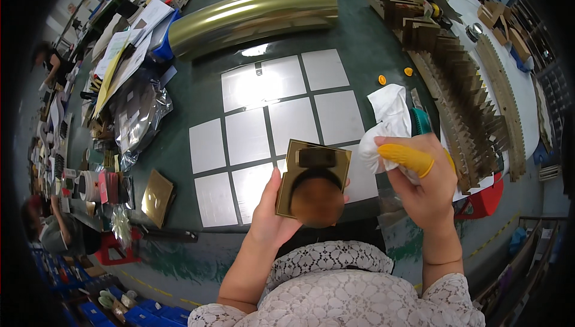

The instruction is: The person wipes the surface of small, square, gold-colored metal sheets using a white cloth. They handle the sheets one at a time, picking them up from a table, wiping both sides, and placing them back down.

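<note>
My left hand (266, 219) grips a square, mirror-like gold plate (326, 166) by its left and lower edges, tilted up in front of me. Dark reflections cover much of its face. Closed on a crumpled white cloth (390, 111), my right hand (430, 183) is just right of the plate and apart from it. Yellow finger cots (408, 158) cover some of its fingers. Behind this hand, a green object (421, 121) is partly hidden. Several silver square sheets (292, 124) lie in rows on the dark green table (374, 33) beyond the plate.
A large gold roll (257, 18) spans the table's far side. At left are a small stack of gold plates (159, 198), clear plastic bags (139, 117) and papers (129, 39). Slotted racks of upright plates (458, 111) line the right. Two orange finger cots (382, 79) lie near the cloth.
</note>
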A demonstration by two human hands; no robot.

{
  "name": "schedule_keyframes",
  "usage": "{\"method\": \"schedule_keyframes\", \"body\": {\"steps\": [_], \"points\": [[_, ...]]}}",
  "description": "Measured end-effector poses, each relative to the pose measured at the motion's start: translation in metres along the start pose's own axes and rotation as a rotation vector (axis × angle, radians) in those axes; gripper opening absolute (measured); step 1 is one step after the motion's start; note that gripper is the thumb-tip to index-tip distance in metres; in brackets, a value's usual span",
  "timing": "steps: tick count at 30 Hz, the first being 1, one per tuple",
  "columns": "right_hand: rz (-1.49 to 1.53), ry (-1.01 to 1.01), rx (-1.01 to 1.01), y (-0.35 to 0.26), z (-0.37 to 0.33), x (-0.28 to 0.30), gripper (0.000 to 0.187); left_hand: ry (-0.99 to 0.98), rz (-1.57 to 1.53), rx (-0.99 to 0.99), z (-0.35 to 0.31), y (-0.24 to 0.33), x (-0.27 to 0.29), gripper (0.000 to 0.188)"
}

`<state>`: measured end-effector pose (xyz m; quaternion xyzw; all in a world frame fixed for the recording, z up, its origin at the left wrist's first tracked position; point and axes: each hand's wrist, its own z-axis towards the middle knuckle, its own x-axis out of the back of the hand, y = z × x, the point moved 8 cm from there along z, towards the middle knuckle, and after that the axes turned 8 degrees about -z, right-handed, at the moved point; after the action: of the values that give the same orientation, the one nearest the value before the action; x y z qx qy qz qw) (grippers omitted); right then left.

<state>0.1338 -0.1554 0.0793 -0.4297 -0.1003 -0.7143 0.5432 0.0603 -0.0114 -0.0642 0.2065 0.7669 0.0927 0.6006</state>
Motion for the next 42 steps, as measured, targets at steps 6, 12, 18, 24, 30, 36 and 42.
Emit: {"method": "schedule_keyframes", "body": {"steps": [6,12,18,24,30,36,42], "points": [[0.055,-0.003,0.014,-0.002,-0.001,-0.005,0.034,0.061,0.114,-0.054,-0.004,0.003,0.012,0.067],[0.105,-0.033,0.036,-0.003,0.001,-0.017,0.034,0.043,0.156,-0.104,-0.01,0.007,0.014,0.061],[0.171,-0.102,0.046,-0.016,-0.002,-0.025,0.038,0.001,0.106,-0.178,-0.009,0.016,0.013,0.053],[0.245,-0.201,0.101,-0.032,-0.018,-0.033,0.035,0.059,0.136,-0.235,-0.008,0.025,0.014,0.051],[0.293,-0.312,0.109,-0.043,-0.037,-0.036,0.029,0.17,0.157,-0.214,-0.008,0.025,0.025,0.05],[0.384,-0.366,0.092,-0.05,-0.049,-0.033,0.032,0.204,0.066,-0.22,-0.005,0.023,0.041,0.052],[0.402,-0.367,-0.002,-0.045,-0.049,-0.024,0.039,0.048,-0.036,-0.183,0.004,0.021,0.014,0.068]]}}
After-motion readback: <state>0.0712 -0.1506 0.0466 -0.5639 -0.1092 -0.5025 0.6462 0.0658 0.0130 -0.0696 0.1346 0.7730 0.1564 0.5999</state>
